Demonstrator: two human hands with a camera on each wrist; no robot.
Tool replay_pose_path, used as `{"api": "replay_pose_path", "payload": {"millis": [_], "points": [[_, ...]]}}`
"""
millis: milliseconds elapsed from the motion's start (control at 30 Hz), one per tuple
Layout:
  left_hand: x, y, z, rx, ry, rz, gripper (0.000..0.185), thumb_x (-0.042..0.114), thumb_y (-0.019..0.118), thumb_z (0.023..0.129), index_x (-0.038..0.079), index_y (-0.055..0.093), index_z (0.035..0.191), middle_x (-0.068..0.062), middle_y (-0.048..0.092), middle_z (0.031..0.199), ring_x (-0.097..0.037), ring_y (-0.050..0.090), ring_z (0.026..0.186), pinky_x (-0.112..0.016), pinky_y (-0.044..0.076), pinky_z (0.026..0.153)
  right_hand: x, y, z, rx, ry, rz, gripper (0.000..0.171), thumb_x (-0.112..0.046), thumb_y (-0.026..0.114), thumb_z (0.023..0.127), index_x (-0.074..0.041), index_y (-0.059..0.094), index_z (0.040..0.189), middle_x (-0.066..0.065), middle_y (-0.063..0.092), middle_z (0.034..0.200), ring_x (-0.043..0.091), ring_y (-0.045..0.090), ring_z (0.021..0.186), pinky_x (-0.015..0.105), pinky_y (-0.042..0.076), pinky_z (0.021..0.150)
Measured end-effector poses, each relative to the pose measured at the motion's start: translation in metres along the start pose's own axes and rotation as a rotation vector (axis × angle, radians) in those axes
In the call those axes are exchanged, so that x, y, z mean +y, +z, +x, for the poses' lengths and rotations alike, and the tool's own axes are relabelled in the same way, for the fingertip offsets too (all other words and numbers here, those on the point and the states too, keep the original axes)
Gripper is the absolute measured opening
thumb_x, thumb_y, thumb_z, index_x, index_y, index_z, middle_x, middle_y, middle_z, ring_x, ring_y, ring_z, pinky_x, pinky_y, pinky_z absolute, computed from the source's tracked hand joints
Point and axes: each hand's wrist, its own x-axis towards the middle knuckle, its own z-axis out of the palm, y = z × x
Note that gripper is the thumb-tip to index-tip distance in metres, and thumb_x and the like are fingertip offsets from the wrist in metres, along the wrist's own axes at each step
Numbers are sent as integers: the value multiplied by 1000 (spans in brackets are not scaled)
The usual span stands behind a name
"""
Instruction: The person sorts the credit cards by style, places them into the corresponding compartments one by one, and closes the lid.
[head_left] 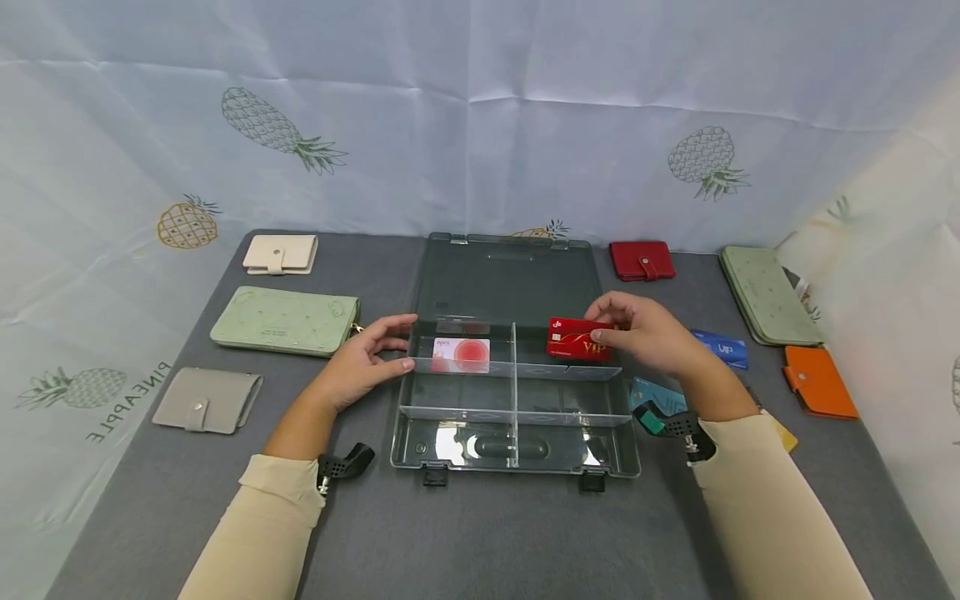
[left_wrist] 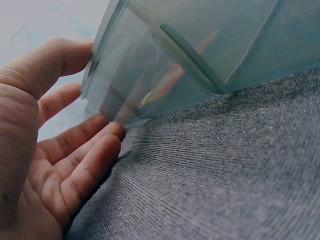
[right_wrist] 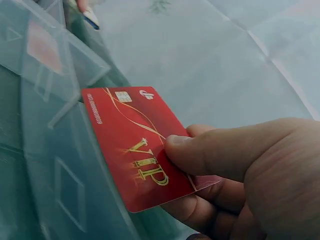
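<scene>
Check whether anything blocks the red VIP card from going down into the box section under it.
Nothing visible does. The right hand pinches the red VIP card over the back right section of the open box, which looks bare; the pink card lies in the left section, behind the divider.

right hand pinching red card, open organizer box

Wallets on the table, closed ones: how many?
6. Cream wallet, long green wallet and grey wallet lie left of the organizer box; red wallet, second green wallet and orange wallet lie right. None look hidden.
</scene>
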Motion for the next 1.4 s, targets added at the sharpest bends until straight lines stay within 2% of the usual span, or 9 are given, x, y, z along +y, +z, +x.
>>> {"api": "replay_pose_path", "payload": {"millis": [367,633,800,967,1067,1167,1267,1400], "points": [[0,-1,0,-2,-8,9,68,5,77,98,9,48,160,-20,51,154,-37,59,130,-24,54,85,2,26,9,4,-17,-176,14,-6,74,101,-12,72,113,2,71,90,22,62,79,38,52,69],[1,0,0,3,-3,3,69,4,78,97,8,48,159,-21,52,154,-38,59,130,-24,54,84,3,33,6,55,-58,-301,22,-9,78,98,-11,79,120,4,77,101,19,64,82,38,52,71],[2,1,0,3,-2,6,69,6,79,97,10,48,160,-20,52,154,-37,60,129,-25,54,85,8,31,-4,101,-90,-291,31,-8,79,97,-11,78,128,8,77,111,23,67,90,44,55,77],[3,1,-1,-1,3,6,68,6,78,98,9,48,159,-20,52,154,-38,59,129,-25,54,85,12,25,-21,185,-104,-242,30,-11,79,98,-11,77,128,10,74,123,26,69,101,49,57,85],[3,0,-1,-2,4,3,68,5,77,98,8,48,160,-21,52,154,-39,59,130,-25,54,85,16,19,-33,215,-89,-217,32,-14,78,100,-11,75,132,12,72,126,27,67,99,42,57,79],[3,1,-1,-3,0,2,68,5,77,98,8,48,159,-20,52,154,-39,59,130,-25,54,85,23,13,-46,221,-38,-192,35,-20,76,102,-12,72,136,13,71,126,27,66,95,35,55,74],[1,0,-1,-2,-5,8,68,5,78,98,8,48,159,-20,52,154,-39,59,130,-24,54,85,34,8,-58,213,4,-173,36,-24,74,104,-13,71,138,12,71,125,26,64,96,31,54,75],[0,1,0,-1,2,8,68,4,78,97,8,49,159,-21,53,153,-39,59,130,-25,54,86,52,4,-72,203,15,-183,36,-24,75,103,-13,71,138,10,73,125,23,63,103,24,52,80]]}}
